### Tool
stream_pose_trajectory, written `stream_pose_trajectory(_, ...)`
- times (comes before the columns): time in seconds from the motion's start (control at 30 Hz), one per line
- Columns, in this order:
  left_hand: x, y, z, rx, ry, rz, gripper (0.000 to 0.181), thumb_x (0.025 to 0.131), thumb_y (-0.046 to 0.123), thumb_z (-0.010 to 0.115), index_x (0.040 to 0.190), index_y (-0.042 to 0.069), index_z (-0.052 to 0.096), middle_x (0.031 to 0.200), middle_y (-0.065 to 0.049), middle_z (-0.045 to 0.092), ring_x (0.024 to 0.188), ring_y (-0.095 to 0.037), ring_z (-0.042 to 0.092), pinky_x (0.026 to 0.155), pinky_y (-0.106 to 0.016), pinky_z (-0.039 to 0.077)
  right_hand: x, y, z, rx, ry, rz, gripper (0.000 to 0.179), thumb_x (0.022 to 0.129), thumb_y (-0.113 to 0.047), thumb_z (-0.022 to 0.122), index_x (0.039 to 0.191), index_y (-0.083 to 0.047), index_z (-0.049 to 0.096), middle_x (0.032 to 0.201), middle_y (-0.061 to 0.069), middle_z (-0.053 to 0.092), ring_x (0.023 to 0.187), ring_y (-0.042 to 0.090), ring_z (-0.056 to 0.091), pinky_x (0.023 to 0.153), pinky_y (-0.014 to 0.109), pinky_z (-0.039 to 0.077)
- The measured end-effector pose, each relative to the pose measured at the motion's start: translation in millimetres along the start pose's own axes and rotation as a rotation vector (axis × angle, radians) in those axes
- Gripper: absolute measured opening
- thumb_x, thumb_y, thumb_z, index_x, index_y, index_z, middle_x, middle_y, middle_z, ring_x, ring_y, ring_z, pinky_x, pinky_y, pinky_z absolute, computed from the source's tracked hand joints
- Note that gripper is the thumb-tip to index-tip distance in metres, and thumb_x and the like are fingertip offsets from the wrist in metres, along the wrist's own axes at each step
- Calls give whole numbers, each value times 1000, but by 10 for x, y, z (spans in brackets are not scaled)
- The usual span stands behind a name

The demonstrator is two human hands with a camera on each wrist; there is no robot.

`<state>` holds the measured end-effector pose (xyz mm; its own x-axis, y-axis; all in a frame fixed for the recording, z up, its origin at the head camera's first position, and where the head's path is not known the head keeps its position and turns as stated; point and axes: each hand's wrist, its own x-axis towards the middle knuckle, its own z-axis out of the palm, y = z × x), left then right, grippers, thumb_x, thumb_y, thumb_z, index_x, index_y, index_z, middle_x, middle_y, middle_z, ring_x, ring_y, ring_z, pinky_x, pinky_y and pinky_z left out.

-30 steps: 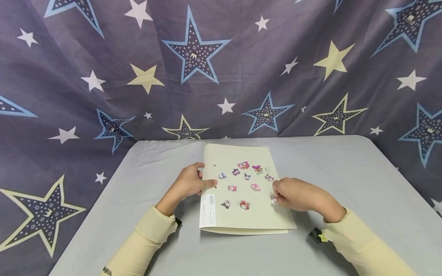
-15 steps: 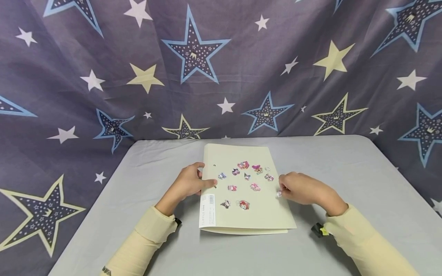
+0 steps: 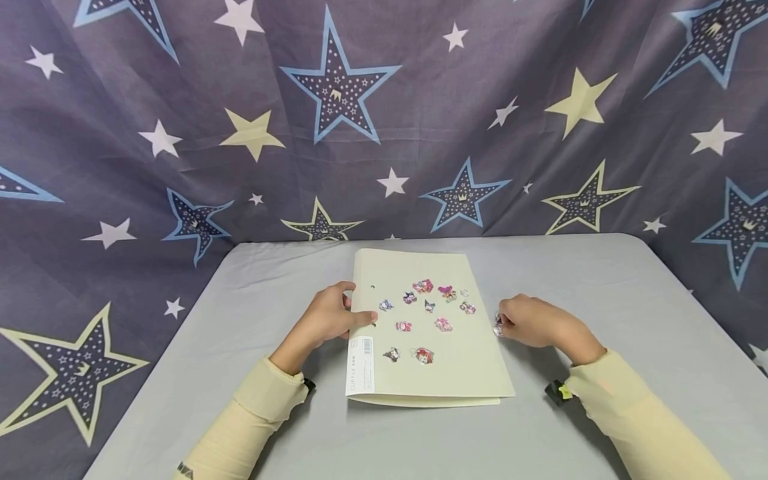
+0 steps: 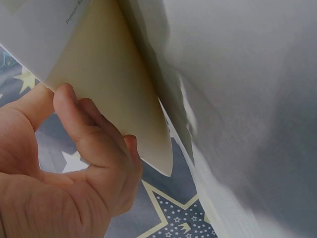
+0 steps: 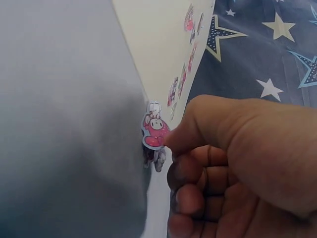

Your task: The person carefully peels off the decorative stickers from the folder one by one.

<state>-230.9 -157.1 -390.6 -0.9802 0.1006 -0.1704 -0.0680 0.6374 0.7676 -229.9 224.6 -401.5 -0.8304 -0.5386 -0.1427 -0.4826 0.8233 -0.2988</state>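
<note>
A cream file folder [image 3: 432,377] lies closed on the table with several small cartoon-character stickers [image 3: 424,356] scattered over its cover. At the spine, my left hand [image 3: 330,313] grips the folder, thumb on the cover and fingers curled against the edge, as the left wrist view [image 4: 94,148] also shows. Past the folder's right edge, my right hand [image 3: 534,321] pinches a few stickers between thumb and fingers. In the right wrist view the front sticker [image 5: 156,131] is a red-and-white character with more stickers behind it; the hand [image 5: 237,148] partly hides them.
The folder lies on a grey cloth-covered table [image 3: 270,267]. A white barcode label [image 3: 361,363] is at the folder's lower left. Behind the table hangs a dark curtain [image 3: 420,80] patterned with stars.
My right hand has moved from over the folder's cover to the right, past its edge, taking a sticker from the cover's right side with it. The left hand has stayed at the spine.
</note>
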Motion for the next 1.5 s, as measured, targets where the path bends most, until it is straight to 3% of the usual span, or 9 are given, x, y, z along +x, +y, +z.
stream_pose_trajectory(0.53,15,-2,3,-10,-2,-13,88,81,28,89,151,1,43,101,-12,49,69,-21,63,55,-33,60,34,11,11,-66,3,89,22,96,-8,64,77,-12,53,68,1,48,60,14,43,56,28,36)
stream_pose_trajectory(1.1,17,4,0,-13,-1,-10,88,81,28,89,151,1,44,101,-12,49,69,-21,63,56,-35,61,52,-36,4,-126,48,113,18,94,-8,66,79,-10,56,71,2,53,63,19,48,58,34,43)
stream_pose_trajectory(1.33,25,-4,3,-14,-2,-10,87,81,28,89,151,1,44,101,-12,49,69,-21,64,55,-35,61,59,-42,14,-124,112,83,19,92,-5,66,78,-11,55,70,1,52,61,17,48,56,32,42)
stream_pose_trajectory(1.5,23,-5,3,-21,-2,-10,87,81,27,89,151,1,44,102,-12,50,71,-21,64,55,-33,60,63,-37,27,-127,207,29,23,90,0,66,74,-12,55,68,-1,51,60,15,47,55,31,42)
